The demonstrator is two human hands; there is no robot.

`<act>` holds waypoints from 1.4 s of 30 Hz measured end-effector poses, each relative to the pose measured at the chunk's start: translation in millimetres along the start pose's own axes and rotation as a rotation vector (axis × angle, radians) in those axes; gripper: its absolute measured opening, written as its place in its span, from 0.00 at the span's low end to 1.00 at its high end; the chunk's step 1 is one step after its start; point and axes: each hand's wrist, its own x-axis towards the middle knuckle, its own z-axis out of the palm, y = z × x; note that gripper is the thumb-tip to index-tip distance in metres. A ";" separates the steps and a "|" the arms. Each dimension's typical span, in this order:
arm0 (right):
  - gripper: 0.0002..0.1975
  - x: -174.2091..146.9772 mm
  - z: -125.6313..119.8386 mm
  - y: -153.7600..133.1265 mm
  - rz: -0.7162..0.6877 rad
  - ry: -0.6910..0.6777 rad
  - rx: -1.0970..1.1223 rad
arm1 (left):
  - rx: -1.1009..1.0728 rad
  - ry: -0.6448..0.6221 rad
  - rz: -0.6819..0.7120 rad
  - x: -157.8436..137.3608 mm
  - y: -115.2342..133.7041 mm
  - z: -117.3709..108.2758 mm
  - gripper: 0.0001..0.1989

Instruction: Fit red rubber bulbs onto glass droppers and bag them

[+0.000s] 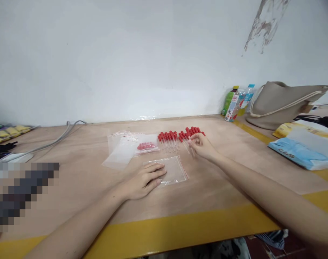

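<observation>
Droppers with red bulbs being picked from a row beside a clear zip bag.

Row of red-bulbed droppers (180,138) lying on the table (234,172) just behind the clear zip bag (174,169), toward the wall. Right hand (201,144) at the right end of that row, fingers curled and pinching what looks like one or two droppers, thin glass stems hard to make out. Left hand (144,180) flat and open, pressing the near-left corner of the bag. Left of the row, a filled bag of droppers (146,146) on a stack of empty bags (120,151). Far right of the row: bottles (238,102), a beige handbag (282,102), a blue packet (301,153). Likely risks: thin stems snapping under a tight pinch, neighbouring droppers knocked out of line or rolling, bag mouth staying shut under the flat palm.
</observation>
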 end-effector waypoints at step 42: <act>0.12 -42.6 0.2 -3.5 0.124 -0.689 0.426 | -0.129 0.142 0.025 6.7 2.0 3.3 0.23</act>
